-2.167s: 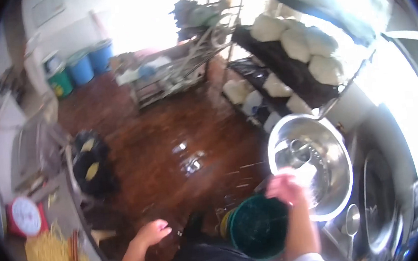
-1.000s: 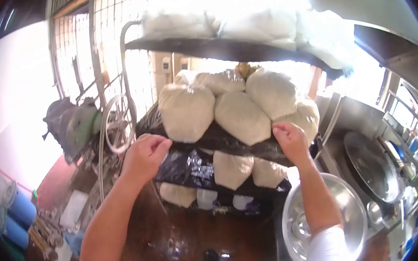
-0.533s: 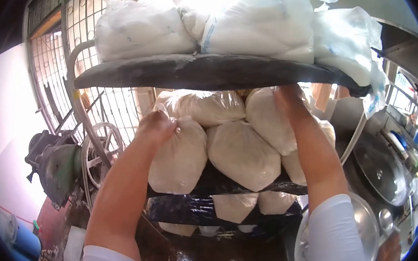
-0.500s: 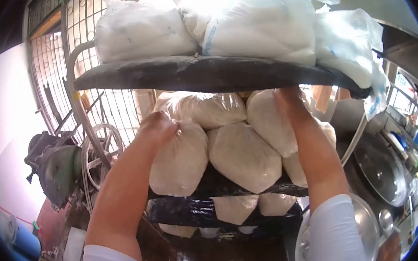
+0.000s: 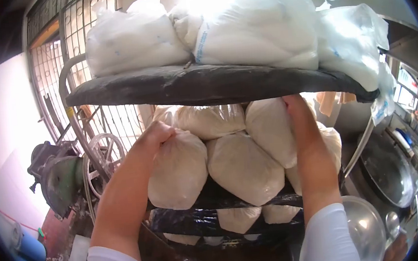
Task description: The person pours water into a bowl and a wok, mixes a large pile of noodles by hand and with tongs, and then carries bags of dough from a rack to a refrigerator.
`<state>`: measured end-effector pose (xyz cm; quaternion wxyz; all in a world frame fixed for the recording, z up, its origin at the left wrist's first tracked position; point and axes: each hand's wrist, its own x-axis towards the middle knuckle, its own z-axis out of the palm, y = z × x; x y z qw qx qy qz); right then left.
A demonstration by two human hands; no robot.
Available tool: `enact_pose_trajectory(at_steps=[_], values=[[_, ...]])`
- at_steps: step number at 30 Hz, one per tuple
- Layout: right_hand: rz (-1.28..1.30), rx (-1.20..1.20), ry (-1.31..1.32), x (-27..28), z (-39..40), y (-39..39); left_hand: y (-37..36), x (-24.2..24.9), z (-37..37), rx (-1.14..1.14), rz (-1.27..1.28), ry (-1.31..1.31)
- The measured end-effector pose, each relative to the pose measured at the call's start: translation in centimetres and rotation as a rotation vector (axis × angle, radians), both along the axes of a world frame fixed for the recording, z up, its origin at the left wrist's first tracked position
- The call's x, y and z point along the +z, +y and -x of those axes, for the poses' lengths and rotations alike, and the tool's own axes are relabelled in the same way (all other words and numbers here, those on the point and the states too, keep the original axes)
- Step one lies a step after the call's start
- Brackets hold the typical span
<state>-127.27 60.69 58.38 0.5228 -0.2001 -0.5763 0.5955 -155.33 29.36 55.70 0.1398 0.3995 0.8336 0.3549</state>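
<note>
On the middle level of a rack, several clear plastic bags filled with something pale are packed together. My left hand is closed round the gathered top of the front left bag, which hangs down below my fingers. My right hand reaches up to the top of the right-hand bag, under the padded dark shelf edge. Its fingers are mostly hidden behind my wrist and that edge. Between these two sits the middle bag, and another bag lies behind it.
Overhead, the black-wrapped shelf carries large white bags. Lower, another black-wrapped shelf holds more pale bags. A machine with a wheel stands left, before a barred gate. Right are a metal bowl and large round pan.
The view has tilted up slightly, so the rack and bags sit lower in it. Both hands remain at the same bags, with little other visible movement.
</note>
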Motion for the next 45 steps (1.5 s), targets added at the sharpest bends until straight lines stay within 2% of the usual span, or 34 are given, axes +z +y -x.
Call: enact_pose_trajectory(at_steps=[1, 2, 3, 5, 7, 9, 14, 16, 21, 22, 25, 27, 29, 30, 31, 33, 35, 36, 37, 38, 39, 41, 44, 45], values=[[0.051, -0.020, 0.061, -0.1, -0.1, -1.2, -0.3, -0.7, 0.1, 0.034, -0.210, -0.169], [0.086, -0.048, 0.119, -0.3, -0.6, -2.6, -0.3, -1.2, 0.5, 0.078, -0.255, -0.273], [0.104, -0.085, 0.173, -0.6, -1.2, -4.4, -0.3, -1.6, 0.7, 0.082, -0.260, -0.267], [0.017, -0.190, 0.277, -1.0, -2.8, -8.3, -0.6, -2.0, 0.9, 0.183, -0.330, -0.600], [-0.061, -0.241, 0.344, -1.0, -4.7, -12.6, -1.4, -2.3, 0.3, 0.234, -0.325, -0.588], [0.144, -0.263, 0.474, -0.6, -6.0, -15.3, -4.0, -2.0, -1.9, 0.168, -0.413, -0.666], [0.076, -0.104, 0.384, -2.3, -6.5, -12.6, -7.0, -1.3, -3.3, 0.160, -0.500, -0.837], [0.062, -0.052, 0.283, -1.5, -6.3, -12.1, -6.1, -1.1, -2.6, 0.125, -0.462, -0.838], [0.069, -0.116, 0.276, -1.7, -5.4, -11.9, -0.8, -3.2, 2.7, 0.062, -0.400, -0.719], [0.055, -0.155, 0.259, -1.6, -5.3, -12.2, -0.6, -2.0, 0.9, 0.093, -0.391, -0.749], [0.010, -0.130, 0.240, -1.7, -5.6, -12.3, 1.1, -2.8, 2.7, 0.235, -0.456, -0.728], [0.041, -0.158, 0.265, -1.5, -5.6, -13.2, 0.3, -2.6, 1.7, 0.267, -0.398, -0.730], [0.017, -0.236, 0.213, -1.2, -5.6, -13.3, -0.6, -2.1, -0.5, 0.336, -0.553, -0.767], [-0.035, -0.166, 0.231, -2.2, -5.6, -11.6, -1.6, -2.0, -1.4, 0.357, -0.562, -0.763], [-0.001, -0.258, 0.202, -2.0, -5.7, -12.1, -2.9, -2.3, -2.5, 0.321, -0.615, -0.775], [-0.311, -0.330, 0.113, -4.4, -6.5, -10.3, -5.9, -2.6, -4.5, 0.255, -0.729, -0.795], [-0.197, -0.283, 0.235, -4.5, -6.8, -9.2, -10.2, -2.0, -7.4, 0.243, -0.820, -0.758], [-0.241, -0.316, 0.203, -5.4, -7.7, -7.2, -13.2, -1.9, -8.6, 0.201, -0.897, -0.714], [-0.290, -0.340, 0.170, -5.5, -7.3, -6.3, -16.5, -2.0, -9.5, 0.266, -0.928, -0.713], [-0.002, -0.327, 0.347, -2.7, -6.7, -10.5, -19.9, -2.3, -10.5, 0.282, -0.957, -0.752], [-0.017, -0.256, 0.321, -2.1, -7.1, -11.0, -23.0, -3.3, -11.2, 0.295, -0.992, -0.790], [-0.260, -0.344, 0.439, -3.0, -8.0, -9.1, -28.7, -6.2, -12.2, 0.377, -1.067, -0.780], [-0.342, -0.404, 0.421, -2.0, -9.0, -13.5, -36.0, -7.1, -18.0, 0.526, -1.090, -0.747], [-0.354, -0.406, 0.409, -1.7, -9.6, -15.6, -38.4, -9.0, -19.3, 0.598, -1.103, -0.761]])
